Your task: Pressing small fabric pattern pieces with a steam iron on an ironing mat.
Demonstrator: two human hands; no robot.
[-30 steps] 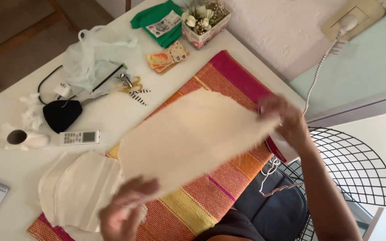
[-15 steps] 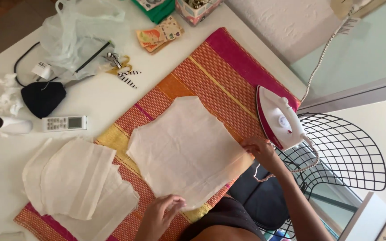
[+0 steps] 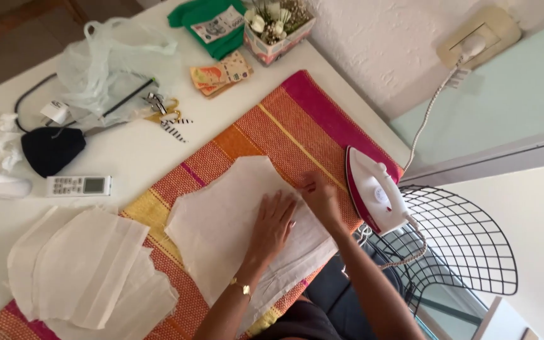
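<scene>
Tabletop (image 3: pixel 127 151), white, carries a striped orange, pink and yellow mat (image 3: pixel 272 132) laid at a slant. On that mat lies a cream fabric piece (image 3: pixel 221 220), cut to a shaped outline, with its lower edge hanging over the table's rim. More cream pieces (image 3: pixel 83 271) are stacked on the mat's other end. A pink and white iron (image 3: pixel 376 192) stands on the mat just beside the right hand (image 3: pixel 319 198). Both it and the left hand (image 3: pixel 275 226) press flat on the fabric, fingers spread, grasping nothing.
</scene>
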